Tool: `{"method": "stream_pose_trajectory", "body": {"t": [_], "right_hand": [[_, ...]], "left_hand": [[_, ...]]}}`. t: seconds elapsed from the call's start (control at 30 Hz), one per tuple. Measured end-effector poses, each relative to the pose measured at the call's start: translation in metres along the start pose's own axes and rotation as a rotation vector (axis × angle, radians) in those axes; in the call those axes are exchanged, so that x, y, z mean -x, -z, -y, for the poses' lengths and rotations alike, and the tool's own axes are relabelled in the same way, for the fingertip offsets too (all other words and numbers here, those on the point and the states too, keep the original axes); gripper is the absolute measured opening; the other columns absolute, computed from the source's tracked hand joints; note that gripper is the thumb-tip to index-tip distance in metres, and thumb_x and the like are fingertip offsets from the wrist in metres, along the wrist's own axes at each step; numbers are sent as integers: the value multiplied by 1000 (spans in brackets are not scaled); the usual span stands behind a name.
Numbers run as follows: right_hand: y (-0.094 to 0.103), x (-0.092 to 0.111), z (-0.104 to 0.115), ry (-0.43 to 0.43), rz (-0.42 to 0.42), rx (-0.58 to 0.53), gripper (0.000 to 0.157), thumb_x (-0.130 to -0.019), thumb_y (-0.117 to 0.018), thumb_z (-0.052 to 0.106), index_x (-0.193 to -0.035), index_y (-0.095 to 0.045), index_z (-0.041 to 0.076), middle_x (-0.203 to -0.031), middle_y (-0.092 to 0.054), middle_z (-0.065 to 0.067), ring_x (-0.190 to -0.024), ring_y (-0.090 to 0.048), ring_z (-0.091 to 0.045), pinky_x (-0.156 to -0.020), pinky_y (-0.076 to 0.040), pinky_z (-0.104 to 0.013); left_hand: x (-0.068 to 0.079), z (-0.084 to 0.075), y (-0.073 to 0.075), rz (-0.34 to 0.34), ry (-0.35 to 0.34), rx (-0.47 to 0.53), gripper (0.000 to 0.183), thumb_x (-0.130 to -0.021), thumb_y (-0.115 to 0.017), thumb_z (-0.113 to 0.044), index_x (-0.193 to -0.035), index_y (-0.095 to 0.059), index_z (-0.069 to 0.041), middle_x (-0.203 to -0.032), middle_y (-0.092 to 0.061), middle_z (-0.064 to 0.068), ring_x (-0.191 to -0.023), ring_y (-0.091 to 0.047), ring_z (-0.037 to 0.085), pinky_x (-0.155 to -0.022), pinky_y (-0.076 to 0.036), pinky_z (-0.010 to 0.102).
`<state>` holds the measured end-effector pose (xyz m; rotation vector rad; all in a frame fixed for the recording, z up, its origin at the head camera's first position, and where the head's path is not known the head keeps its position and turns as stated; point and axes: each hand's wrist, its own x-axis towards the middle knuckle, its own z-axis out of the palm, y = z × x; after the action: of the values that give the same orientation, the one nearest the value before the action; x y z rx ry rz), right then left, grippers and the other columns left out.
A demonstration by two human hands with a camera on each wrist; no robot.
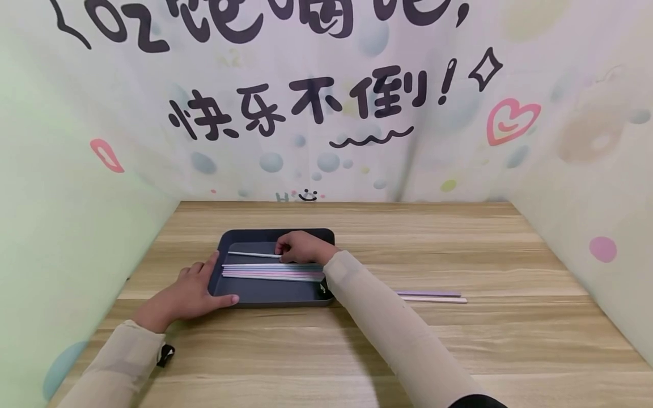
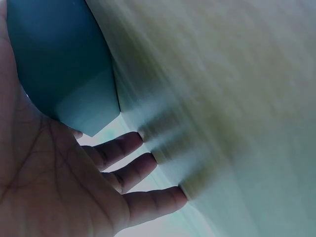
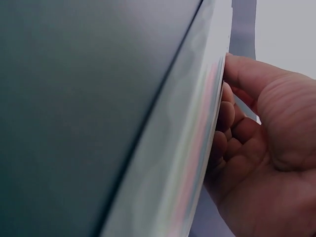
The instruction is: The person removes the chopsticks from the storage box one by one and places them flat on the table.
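A dark grey rectangular tray [image 1: 265, 296] lies on the table with several thin pastel chopsticks [image 1: 272, 272] side by side in it. Behind that row, a single pale chopstick [image 1: 252, 254] lies slightly slanted. My right hand [image 1: 305, 248] reaches in over the tray's right side and pinches this chopstick near its right part, fingers curled and thumb against them; the forearm hides the row's right ends. At the tray's left front corner, my left hand [image 1: 191, 292] rests with fingers spread along the left wall and thumb over the front rim. Its fingertips [image 2: 170, 196] touch the table in the left wrist view.
Two more chopsticks [image 1: 433, 297], one purplish and one whitish, lie on the wooden table [image 1: 490, 340] right of the tray, partly behind my right sleeve [image 1: 393, 323]. A printed cloth wall [image 1: 326, 170] stands at the back, with walls at both sides.
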<state>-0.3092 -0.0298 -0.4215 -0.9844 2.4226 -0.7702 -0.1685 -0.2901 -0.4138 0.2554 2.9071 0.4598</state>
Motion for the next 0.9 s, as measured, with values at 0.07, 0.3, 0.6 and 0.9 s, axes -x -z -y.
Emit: {"method": "stream_pose_trajectory", "body": {"t": [0.07,0.3,0.6,0.9], "right_hand": [[1,1,0,3,0,8,5,-97,-65,13,-100,-68,11,-82,-58,0,-69,-50,-13,-66,-43,-25],[3,3,2,29,-9,3,6,-99,-62,11,-96,-67,13,-81,-59,0,-68,-50,-13,-66,-43,-26],[7,3,4,50,-13,16,8,-99,-61,11,-98,-68,14,-83,-61,1,-70,-52,-13,-66,-45,-25],[15,5,17,112,-59,96,9,-99,-60,10,-102,-69,11,-88,-62,3,-79,-54,-13,-72,-45,-24]], "left_hand": [[0,-1,0,-1,-4,1,123,-79,-66,-72,-154,-10,8,-139,-32,45,-123,-32,63,-94,-37,68],[0,-2,3,0,-1,-3,123,-80,-66,-71,-154,-10,9,-139,-32,45,-123,-32,63,-94,-37,68],[0,-2,1,11,2,10,122,-80,-66,-72,-154,-10,7,-140,-30,45,-125,-29,66,-94,-36,70],[1,-3,0,-4,-2,13,122,-80,-65,-73,-153,-12,9,-140,-31,45,-124,-31,64,-94,-36,69]]}}
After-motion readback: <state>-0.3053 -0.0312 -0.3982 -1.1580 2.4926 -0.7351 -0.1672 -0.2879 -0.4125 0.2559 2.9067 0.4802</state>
